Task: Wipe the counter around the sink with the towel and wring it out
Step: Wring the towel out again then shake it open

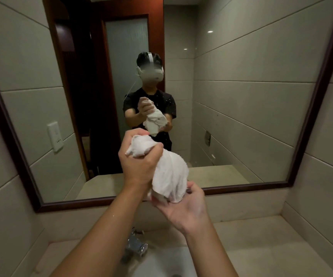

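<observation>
Towel (169,172) held up in mid-air over the sink (161,262), bunched into a loose rope running from 11 o'clock down to 5 o'clock

Left hand (139,162) fisted tight round the upper end, a tuft of cloth poking out above the knuckles; this looks like the anchor for the twist

Right hand (183,208) palm-up under the lower end, fingers curling round the hanging cloth; grip looks loose, probably resetting for a turn

Hands sit above the basin so squeezed water should fall into it, not onto the tabletop (251,236) at 3 o'clock. No drip is visible

Faucet (135,244) at 7 o'clock of the hands, well below them

Mirror (241,96) behind shows the same grip

Judgement: wringing stage, wiping probably done
</observation>
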{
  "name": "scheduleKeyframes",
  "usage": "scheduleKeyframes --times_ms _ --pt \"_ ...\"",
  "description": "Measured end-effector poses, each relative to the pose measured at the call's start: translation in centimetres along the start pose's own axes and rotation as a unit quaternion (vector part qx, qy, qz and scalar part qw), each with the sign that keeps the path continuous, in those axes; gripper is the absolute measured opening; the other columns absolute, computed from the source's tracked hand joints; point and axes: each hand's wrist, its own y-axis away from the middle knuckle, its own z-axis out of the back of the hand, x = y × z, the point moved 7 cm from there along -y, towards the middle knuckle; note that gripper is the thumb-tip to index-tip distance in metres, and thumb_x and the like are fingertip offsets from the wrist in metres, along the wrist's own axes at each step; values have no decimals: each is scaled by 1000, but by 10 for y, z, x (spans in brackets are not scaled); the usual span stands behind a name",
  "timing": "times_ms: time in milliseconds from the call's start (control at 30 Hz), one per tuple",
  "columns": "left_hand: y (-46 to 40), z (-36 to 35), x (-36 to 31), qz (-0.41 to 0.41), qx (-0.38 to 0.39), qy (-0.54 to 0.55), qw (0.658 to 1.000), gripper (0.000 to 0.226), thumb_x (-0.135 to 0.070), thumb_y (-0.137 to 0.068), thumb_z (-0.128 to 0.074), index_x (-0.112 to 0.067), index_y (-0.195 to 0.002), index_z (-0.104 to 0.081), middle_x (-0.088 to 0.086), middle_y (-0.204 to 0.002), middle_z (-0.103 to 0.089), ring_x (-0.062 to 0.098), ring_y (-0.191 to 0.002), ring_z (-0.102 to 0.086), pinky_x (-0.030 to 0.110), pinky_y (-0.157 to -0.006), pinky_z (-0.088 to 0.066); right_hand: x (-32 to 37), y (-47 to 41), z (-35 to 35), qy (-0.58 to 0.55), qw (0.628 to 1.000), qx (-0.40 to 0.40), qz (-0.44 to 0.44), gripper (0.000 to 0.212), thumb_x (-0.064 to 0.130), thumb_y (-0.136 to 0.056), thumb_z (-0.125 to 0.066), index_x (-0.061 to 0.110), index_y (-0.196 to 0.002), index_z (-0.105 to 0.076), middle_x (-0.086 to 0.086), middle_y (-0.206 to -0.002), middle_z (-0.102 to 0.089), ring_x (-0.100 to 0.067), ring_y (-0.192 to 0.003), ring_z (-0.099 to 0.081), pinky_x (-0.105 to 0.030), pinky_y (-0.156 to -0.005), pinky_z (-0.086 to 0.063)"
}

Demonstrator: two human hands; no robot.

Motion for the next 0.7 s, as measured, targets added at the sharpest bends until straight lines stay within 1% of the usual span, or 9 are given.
scheduleKeyframes --times_ms 33,100,167,267,367,433,533,600,700 --pt "4 -3 1 -6 22 5 1000 33 6 -70 -72 -14 -92 -57 12 -80 -60 18 -68 -60 26 -61 -50 8 -1 1 -10 1000 -1 22 54 30 -90 -40 1 -133 -59 -31 -128 -61 -50 -120 -57 -62 -93 -48" --pt "10 -6 2 -18 62 16 998 31 3 -69 -70 -12 -93 -57 14 -80 -61 30 -72 -62 33 -64 -52 19 -2 4 -2 999 -8 45 64 50 -90 -47 2 -132 -59 -30 -130 -61 -47 -122 -57 -60 -103 -42" --pt "17 -8 3 -18 84 34 996 30 3 -69 -68 -11 -93 -57 15 -79 -61 36 -72 -63 37 -66 -53 23 -4 4 27 998 -29 52 77 67 -88 -51 4 -131 -62 -26 -130 -62 -43 -119 -61 -54 -102 -45" --pt "31 -12 14 32 59 42 997 30 3 -68 -70 -15 -90 -58 12 -79 -62 31 -72 -64 35 -63 -53 32 -15 8 42 987 -96 122 55 46 -93 -56 3 -126 -64 -18 -115 -70 -34 -100 -70 -43 -86 -57" --pt "41 -3 44 189 -82 79 975 29 4 -73 -73 -15 -89 -60 5 -77 -62 24 -71 -63 33 -59 -53 52 -8 18 108 944 -173 261 20 20 -82 -72 10 -99 -72 -8 -90 -74 -25 -75 -73 -34 -62 -57" --pt "49 -1 68 293 -143 113 938 23 0 -76 -74 -14 -89 -60 8 -78 -63 27 -73 -65 38 -61 -56 66 8 16 207 885 -222 353 8 8 -80 -72 13 -79 -66 0 -70 -68 -19 -62 -67 -29 -53 -52" --pt "65 -7 104 449 -184 153 861 24 -6 -76 -75 -12 -94 -60 11 -84 -66 30 -75 -68 43 -64 -59 77 23 -1 358 785 -223 454 25 14 -69 -70 24 -57 -51 6 -59 -54 -13 -55 -51 -27 -50 -43" --pt "73 -8 124 515 -177 152 825 24 -6 -77 -71 -9 -98 -60 13 -87 -65 28 -72 -66 37 -60 -58 79 30 -11 489 676 -235 499 23 26 -61 -65 27 -54 -43 4 -64 -50 -13 -56 -45 -29 -52 -41" --pt "81 -21 143 559 -18 154 814 24 -13 -84 -61 -10 -108 -60 13 -98 -61 24 -69 -63 29 -47 -56 70 36 -27 652 482 -190 554 24 40 -60 -58 26 -59 -38 6 -68 -45 -16 -56 -43 -26 -48 -32"
